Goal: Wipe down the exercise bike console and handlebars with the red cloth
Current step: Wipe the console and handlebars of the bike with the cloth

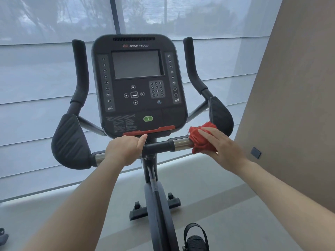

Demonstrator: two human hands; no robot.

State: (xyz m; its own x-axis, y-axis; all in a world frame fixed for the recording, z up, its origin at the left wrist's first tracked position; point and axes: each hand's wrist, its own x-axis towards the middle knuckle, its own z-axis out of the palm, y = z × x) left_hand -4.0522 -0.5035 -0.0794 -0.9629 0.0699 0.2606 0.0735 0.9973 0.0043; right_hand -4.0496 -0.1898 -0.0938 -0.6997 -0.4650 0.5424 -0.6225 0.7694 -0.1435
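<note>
Under my right hand [220, 148], the red cloth [201, 140] sits bunched over the handlebar crossbar [157, 146], at the outer end of the chrome sleeve [182, 144]. The fingers lie straight across the cloth and press it to the bar. The thumb is hidden, so I cannot confirm any hold from beneath. My left hand [123, 151] clasps the crossbar on the far side of the centre post, fingers curled over it, thumb pointing at the lower edge of the console [138, 84] just above.

Probable faults from this position:
1. Cloth drop. With only flat finger pressure, a fast stroke outward could roll the bunched cloth off the bar.
2. Missed surface. The cloth is wadded, so contact is narrow, and the underside of the bar may stay unwiped.
3. Unintended input. A later pass over the console above both hands could press the green button [148, 118] or the keypad.
4. Skipped zone. The section beneath my left hand cannot be reached until that hand shifts.

Inventory:
- red cloth: one
- console: one
- hands: two
- elbow pads: two, one outboard of each hand [70, 142] [220, 116]
- upright grips: two [80, 69] [192, 64]
- chrome sleeves: two
- pedal [194, 236]: one in view
</note>
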